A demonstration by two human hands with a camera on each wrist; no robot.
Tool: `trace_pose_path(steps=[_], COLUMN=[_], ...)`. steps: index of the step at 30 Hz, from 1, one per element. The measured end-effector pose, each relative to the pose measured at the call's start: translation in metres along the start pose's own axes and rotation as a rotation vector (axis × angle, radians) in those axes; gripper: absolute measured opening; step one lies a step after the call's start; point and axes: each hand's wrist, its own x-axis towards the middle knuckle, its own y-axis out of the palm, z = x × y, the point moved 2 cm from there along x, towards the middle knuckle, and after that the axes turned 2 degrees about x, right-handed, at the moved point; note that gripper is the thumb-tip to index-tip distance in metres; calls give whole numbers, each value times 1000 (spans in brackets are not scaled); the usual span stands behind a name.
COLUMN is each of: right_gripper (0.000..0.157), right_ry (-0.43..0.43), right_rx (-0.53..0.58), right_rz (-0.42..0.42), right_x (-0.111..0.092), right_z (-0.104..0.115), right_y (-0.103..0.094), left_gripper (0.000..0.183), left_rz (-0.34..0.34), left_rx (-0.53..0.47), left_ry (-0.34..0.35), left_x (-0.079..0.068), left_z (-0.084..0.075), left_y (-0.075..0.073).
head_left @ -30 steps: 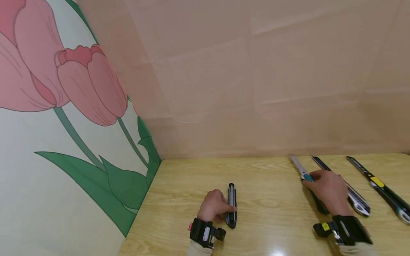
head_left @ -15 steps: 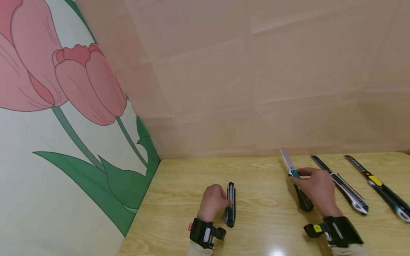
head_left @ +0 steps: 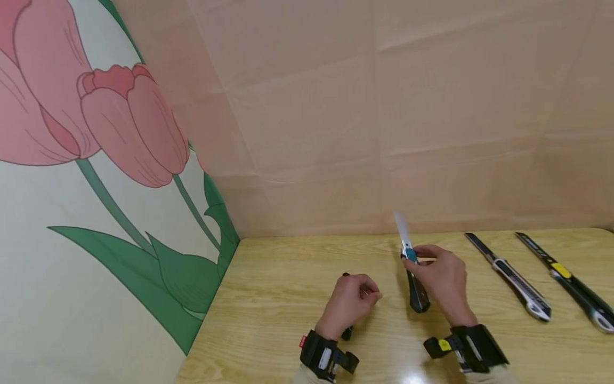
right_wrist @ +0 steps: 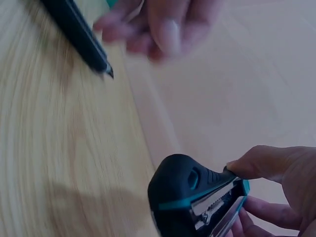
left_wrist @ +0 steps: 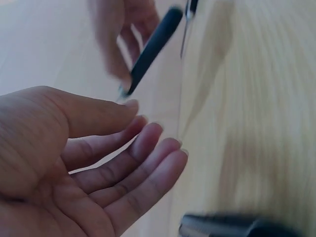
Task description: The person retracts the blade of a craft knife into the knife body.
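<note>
My right hand point(head_left: 443, 274) pinches a utility knife point(head_left: 417, 290) with a black handle, teal accents and a long exposed blade. The blade points away from me, overlapping the backdrop in the head view. In the right wrist view, the slotted underside of that utility knife point(right_wrist: 173, 195) shows between thumb and fingers. My left hand point(head_left: 350, 304) is in the air to the left with bent, loose fingers and nothing between them, as the left hand point(left_wrist: 103, 168) in its own wrist view confirms. Below it a small black box cutter point(head_left: 347, 333) lies on the table, mostly hidden.
To the right lie a silver-and-black snap-off cutter point(head_left: 520, 288) and a long black cutter with a yellow slider point(head_left: 563, 272). Behind the wooden table point(head_left: 268, 309) hangs a brown backdrop point(head_left: 312, 133); a tulip-painted wall point(head_left: 134, 128) stands on the left.
My right hand has carried the utility knife leftward, away from the other two cutters. My left hand has let go of the small box cutter and moved right over it.
</note>
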Motion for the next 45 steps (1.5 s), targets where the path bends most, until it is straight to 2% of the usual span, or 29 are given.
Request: trace_pose_path(steps=[3, 8, 11, 14, 17, 23, 27, 31, 36, 40, 45], right_gripper=[43, 44, 45, 46, 47, 47, 47, 52, 48, 46, 55], right_ry=[3, 26, 50, 79, 93, 109, 90, 62, 40, 70, 144], right_rx=[20, 24, 30, 46, 64, 99, 111, 149, 229, 329, 415], right_rz=[-24, -50, -51, -51, -56, -65, -39, 13, 64, 126, 245], right_x=[-2, -4, -5, -6, -8, -10, -10, -7, -5, -4, -3], right_z=[7, 14, 16, 16, 15, 19, 23, 23, 24, 26, 25], right_y=[5, 9, 11, 12, 13, 17, 19, 19, 17, 14, 10], left_gripper=[8, 15, 19, 20, 20, 21, 22, 24, 25, 25, 25], left_rz=[18, 12, 28, 27, 12, 10, 4, -6, -34, -44, -45], left_rx=[-73, -186, -381, -593, -687, -741, -792, -833, -826, -798, -778], left_ry=[-7, -27, -92, -193, -259, -290, -303, -300, -264, -257, -243], left_x=[2, 4, 5, 5, 4, 4, 4, 4, 5, 4, 3], left_z=[-4, -8, -8, -8, -9, -7, -2, 1, 2, 0, -2], left_y=[8, 18, 25, 33, 38, 41, 42, 41, 37, 32, 31])
